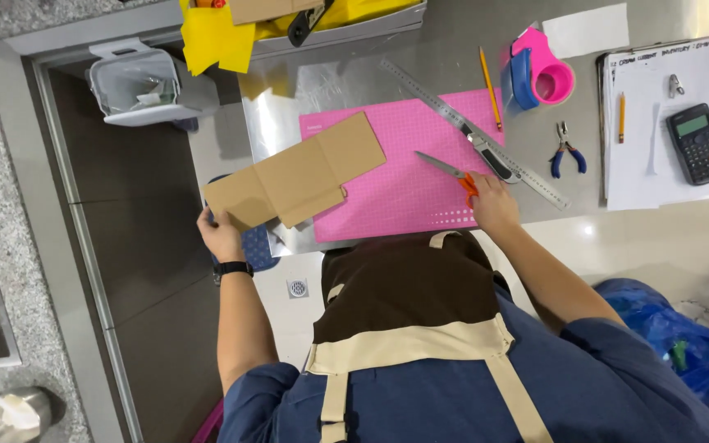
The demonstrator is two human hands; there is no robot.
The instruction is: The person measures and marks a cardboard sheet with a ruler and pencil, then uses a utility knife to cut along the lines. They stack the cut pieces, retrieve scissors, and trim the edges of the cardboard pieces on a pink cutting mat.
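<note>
Blue rolled-sleeve shirt, beige apron straps [420, 340] — black wristwatch [233, 268] on left wrist.

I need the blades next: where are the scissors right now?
In the head view the orange-handled scissors lie on the right part of the pink cutting mat, under the right hand, just below the metal ruler.

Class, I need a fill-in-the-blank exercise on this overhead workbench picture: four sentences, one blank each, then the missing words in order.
1. The left hand holds a piece of brown ____.
2. The right hand rests on scissors with ____ handles.
3. The cutting mat under the scissors is ____.
4. The long metal ruler lies between the mat and a yellow ____.

Missing words: cardboard; orange; pink; pencil.
</note>
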